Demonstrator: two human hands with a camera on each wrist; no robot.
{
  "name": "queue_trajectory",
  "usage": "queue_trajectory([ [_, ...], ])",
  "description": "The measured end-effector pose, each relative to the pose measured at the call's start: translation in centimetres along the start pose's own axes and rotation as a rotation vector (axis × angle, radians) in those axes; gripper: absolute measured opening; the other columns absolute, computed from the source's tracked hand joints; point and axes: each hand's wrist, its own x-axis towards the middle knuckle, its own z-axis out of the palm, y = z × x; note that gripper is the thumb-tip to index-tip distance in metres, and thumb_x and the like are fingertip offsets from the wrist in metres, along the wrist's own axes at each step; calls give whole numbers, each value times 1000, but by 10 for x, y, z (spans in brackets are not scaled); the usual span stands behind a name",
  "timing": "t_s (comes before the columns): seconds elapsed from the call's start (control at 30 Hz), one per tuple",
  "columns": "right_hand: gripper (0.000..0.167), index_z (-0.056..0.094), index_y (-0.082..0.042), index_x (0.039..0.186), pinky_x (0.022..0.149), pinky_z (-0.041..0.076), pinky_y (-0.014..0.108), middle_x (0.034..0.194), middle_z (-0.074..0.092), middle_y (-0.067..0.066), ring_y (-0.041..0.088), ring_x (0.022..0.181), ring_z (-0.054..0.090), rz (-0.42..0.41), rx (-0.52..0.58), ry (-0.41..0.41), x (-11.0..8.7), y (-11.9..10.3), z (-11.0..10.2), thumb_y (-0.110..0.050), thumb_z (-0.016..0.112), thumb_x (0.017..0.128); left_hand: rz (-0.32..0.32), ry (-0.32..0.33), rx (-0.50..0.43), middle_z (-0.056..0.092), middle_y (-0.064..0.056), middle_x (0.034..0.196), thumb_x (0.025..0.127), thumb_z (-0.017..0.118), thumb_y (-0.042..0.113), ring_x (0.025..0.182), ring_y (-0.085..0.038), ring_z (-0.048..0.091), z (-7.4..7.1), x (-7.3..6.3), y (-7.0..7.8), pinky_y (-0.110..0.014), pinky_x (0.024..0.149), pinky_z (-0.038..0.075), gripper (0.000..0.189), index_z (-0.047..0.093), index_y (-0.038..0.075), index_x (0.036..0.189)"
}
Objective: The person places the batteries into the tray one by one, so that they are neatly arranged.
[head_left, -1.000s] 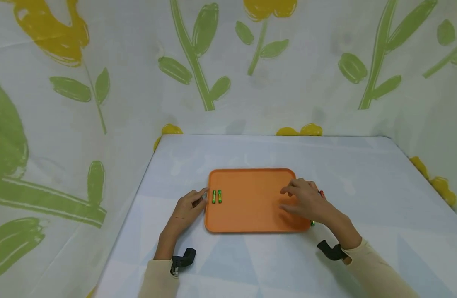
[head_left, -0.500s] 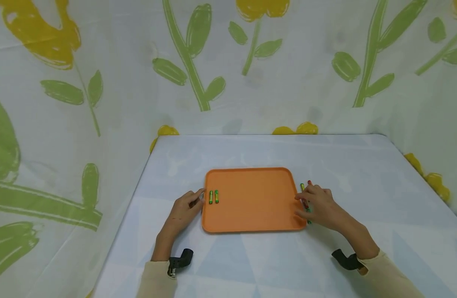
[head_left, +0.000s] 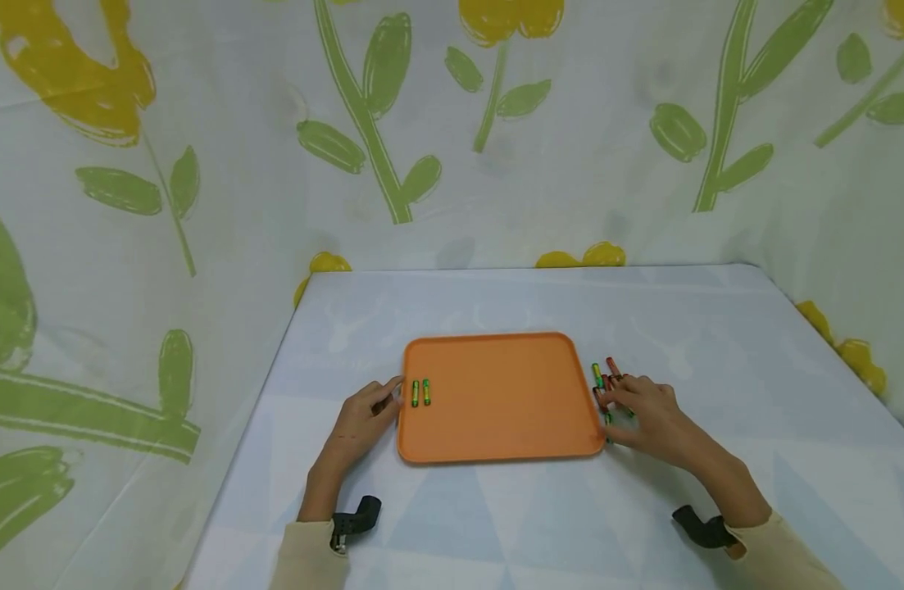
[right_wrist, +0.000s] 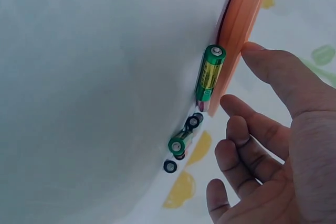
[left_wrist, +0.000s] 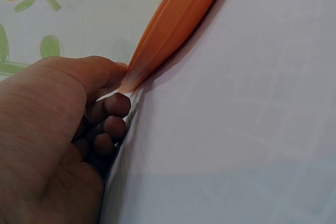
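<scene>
Two green-and-yellow batteries [head_left: 426, 392] lie side by side on the left part of an orange tray [head_left: 503, 397]. My left hand [head_left: 362, 419] touches the tray's left edge with its fingertips; in the left wrist view its other fingers curl loosely below the rim. Off the tray's right edge lies a loose group of green batteries [right_wrist: 211, 72] and red batteries [head_left: 612, 365]. Over this group hovers my right hand [head_left: 654, 420], thumb and fingers apart, holding nothing. It partly hides the batteries in the head view.
A pale patterned cloth covers the table [head_left: 452, 524], with the tray near its middle. Behind it hangs a white flower-print curtain [head_left: 570, 180]. Each wrist carries a black camera mount [head_left: 357, 519].
My right hand has moved right, from above the tray's right part to the batteries beside it, more of which now show. The left hand stays at the tray edge. The head view has shifted slightly.
</scene>
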Motion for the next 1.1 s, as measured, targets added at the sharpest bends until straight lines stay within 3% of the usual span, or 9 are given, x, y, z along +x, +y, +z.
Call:
queue_trajectory([
  [0.43, 35, 73, -12, 105, 87, 28, 53, 110, 57, 8, 31, 105, 51, 51, 8, -6, -9, 7, 2, -31, 86, 79, -20, -5, -7, 53, 1, 86, 102, 62, 23, 76, -16, 46, -1, 0, 2, -28, 67, 39, 43, 57, 15, 144],
  [0.83, 37, 73, -14, 103, 87, 30, 53, 100, 54, -1, 27, 103, 51, 17, -25, -10, -12, 14, 6, -29, 89, 74, -16, -2, -9, 54, 1, 86, 101, 63, 23, 76, -16, 46, 0, 0, 1, -28, 67, 40, 43, 58, 14, 143],
  [1.1, 38, 74, -12, 101, 87, 30, 54, 100, 54, 2, 27, 100, 51, 25, -60, -13, -8, 7, 0, -31, 90, 73, -14, 2, 20, 52, 2, 83, 102, 62, 22, 74, -15, 45, 1, 0, -1, -28, 66, 38, 42, 57, 16, 144],
])
